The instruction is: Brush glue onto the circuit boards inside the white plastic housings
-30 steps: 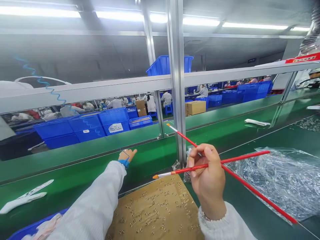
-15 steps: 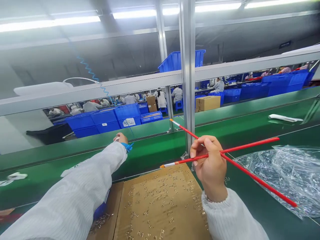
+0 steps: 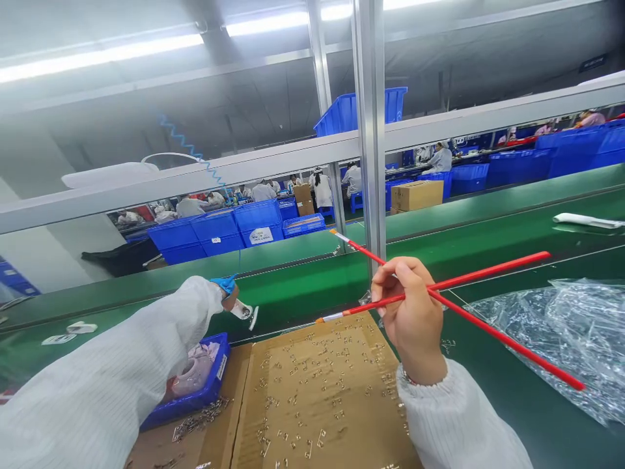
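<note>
Head view: curled right hand [image 3: 413, 312] grips two red brushes [image 3: 508, 340] crossing at its side; left hand [image 3: 231, 298], hold unclear.

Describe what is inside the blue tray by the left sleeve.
Pale pink material shows in the blue tray. The left sleeve covers the rest of the tray, so what lies there, or beneath the pink material, cannot be seen.

The right hand [image 3: 414, 306] was raised, loosely curled. The left arm [image 3: 131, 365] extended forward, the left hand [image 3: 231, 300] mostly hidden.
</note>
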### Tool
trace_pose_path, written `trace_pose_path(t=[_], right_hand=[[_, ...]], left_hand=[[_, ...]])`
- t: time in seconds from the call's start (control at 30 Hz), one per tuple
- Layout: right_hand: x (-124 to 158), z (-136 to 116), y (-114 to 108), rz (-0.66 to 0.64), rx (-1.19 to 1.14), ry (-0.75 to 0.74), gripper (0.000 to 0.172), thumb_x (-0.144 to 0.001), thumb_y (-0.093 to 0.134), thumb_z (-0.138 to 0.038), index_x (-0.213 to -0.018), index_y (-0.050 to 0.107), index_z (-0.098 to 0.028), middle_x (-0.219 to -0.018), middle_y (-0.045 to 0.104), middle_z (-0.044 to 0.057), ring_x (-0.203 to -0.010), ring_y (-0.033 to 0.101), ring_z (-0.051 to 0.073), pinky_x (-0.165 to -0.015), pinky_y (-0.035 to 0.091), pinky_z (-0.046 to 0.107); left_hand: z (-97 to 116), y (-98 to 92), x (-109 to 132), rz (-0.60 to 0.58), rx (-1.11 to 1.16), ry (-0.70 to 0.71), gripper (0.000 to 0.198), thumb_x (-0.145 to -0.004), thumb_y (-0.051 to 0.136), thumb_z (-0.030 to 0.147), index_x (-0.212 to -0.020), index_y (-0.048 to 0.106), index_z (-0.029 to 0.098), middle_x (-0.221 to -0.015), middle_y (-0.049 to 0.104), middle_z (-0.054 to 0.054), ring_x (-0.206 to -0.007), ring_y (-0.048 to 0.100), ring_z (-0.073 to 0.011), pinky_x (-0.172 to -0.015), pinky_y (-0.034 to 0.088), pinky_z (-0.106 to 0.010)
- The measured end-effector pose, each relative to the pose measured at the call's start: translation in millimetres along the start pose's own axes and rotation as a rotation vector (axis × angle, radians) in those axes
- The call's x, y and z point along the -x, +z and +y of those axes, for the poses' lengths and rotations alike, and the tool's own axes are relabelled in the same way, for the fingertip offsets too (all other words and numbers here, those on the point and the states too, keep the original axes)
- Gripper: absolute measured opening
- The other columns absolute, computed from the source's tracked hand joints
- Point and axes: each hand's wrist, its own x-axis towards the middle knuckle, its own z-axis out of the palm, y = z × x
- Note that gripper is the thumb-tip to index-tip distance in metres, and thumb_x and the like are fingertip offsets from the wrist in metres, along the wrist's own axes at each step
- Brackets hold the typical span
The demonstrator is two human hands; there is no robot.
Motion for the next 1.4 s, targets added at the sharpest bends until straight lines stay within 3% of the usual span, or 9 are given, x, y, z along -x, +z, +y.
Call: trace_pose_path(t=[0.1,0.23,0.43,0.6,0.67,0.8,0.93,1.13,1.4], right_hand=[[-1,1,0,0.011,0.009,-0.014,0.017,-0.084,0.055,-0.031,-0.073,0.059,-0.018,-0.061,0.059,-0.003,-0.041,0.052,0.008,-0.029,0.036,0.014],[-3,1,0,0.012,0.026,-0.028,0.018,-0.085,0.054,-0.031,-0.073,0.059,-0.018,-0.061,0.059,-0.003,-0.04,0.052,0.008,-0.029,0.036,0.014],[-2,-1,-1,0.026,0.047,-0.062,0.018,-0.084,0.055,-0.031,-0.072,0.059,-0.018,-0.061,0.059,-0.003,-0.041,0.053,0.008,-0.028,0.036,0.015],[-1,-3,-1,0.039,0.112,-0.108,0.019,-0.086,0.054,-0.032,-0.075,0.059,-0.018,-0.061,0.059,-0.003,-0.042,0.054,0.009,-0.029,0.037,0.016],[-1,-5,-2,0.057,0.133,-0.147,0.019,-0.086,0.054,-0.033,-0.076,0.059,-0.018,-0.061,0.059,-0.003,-0.043,0.055,0.009,-0.031,0.039,0.018],[-1,-9,-3,0.103,0.221,-0.244,0.02,-0.088,0.053,-0.035,-0.078,0.059,-0.018,-0.061,0.058,-0.003,-0.046,0.056,0.009,-0.034,0.04,0.018],[3,-7,-4,0.093,0.384,-0.323,0.026,-0.091,0.052,-0.043,-0.084,0.06,-0.019,-0.07,0.06,-0.002,-0.058,0.063,0.011,-0.042,0.048,0.02],[21,-3,-17,-0.21,0.668,-0.247,0.031,-0.095,0.045,-0.046,-0.094,0.064,-0.022,-0.087,0.068,0.002,-0.084,0.068,0.016,-0.074,0.058,0.034],[60,-12,-84,-0.544,1.37,-0.127,0.024,-0.092,0.05,-0.041,-0.09,0.068,-0.024,-0.085,0.067,0.005,-0.082,0.057,0.02,-0.074,0.048,0.035]], left_hand=[[-5,-4.5,2,-0.218,-0.096,-0.071,0.026,-0.082,0.065,0.038,-0.085,0.062,0.013,-0.079,0.061,-0.002,-0.071,0.058,-0.0149,-0.07,0.048,-0.033],[-3,-9.4,14,-0.367,-0.067,-0.027,0.033,-0.044,0.085,0.032,-0.059,0.06,0.016,-0.058,0.053,0.002,-0.066,0.055,-0.02,-0.069,0.04,-0.031],[27,10.9,50,-0.381,0.28,0.07,0.062,-0.066,0.068,0.054,-0.117,0.058,0.019,-0.116,0.064,-0.011,-0.105,0.059,-0.0292,-0.085,0.044,-0.035],[76,58.4,98,-0.253,1.279,0.239,0.029,-0.07,0.076,0.035,-0.092,0.06,0.024,-0.137,0.055,-0.007,-0.13,0.046,-0.0328,-0.102,0.038,-0.048],[93,70.7,117,-0.195,1.467,0.271,0.024,-0.073,0.074,0.03,-0.092,0.061,0.025,-0.131,0.06,-0.005,-0.129,0.048,-0.0304,-0.103,0.038,-0.049],[108,71.6,151,-0.164,1.509,0.193,0.025,-0.069,0.079,0.033,-0.087,0.064,0.023,-0.095,0.072,-0.002,-0.116,0.059,-0.0281,-0.101,0.044,-0.042],[100,59.1,170,-0.07,1.317,-0.176,0.03,-0.065,0.083,0.029,-0.088,0.067,0.02,-0.08,0.07,0.001,-0.072,0.067,-0.0157,-0.068,0.054,-0.024],[83,56.5,168,-0.005,1.282,-0.5,0.034,-0.058,0.085,0.03,-0.084,0.069,0.016,-0.075,0.071,-0.005,-0.06,0.066,-0.0196,-0.051,0.055,-0.027],[115,54.9,142,0.232,1.582,-0.434,0.009,-0.074,0.07,0.012,-0.082,0.069,0.016,-0.079,0.072,-0.004,-0.062,0.068,-0.0165,-0.06,0.06,-0.025]])
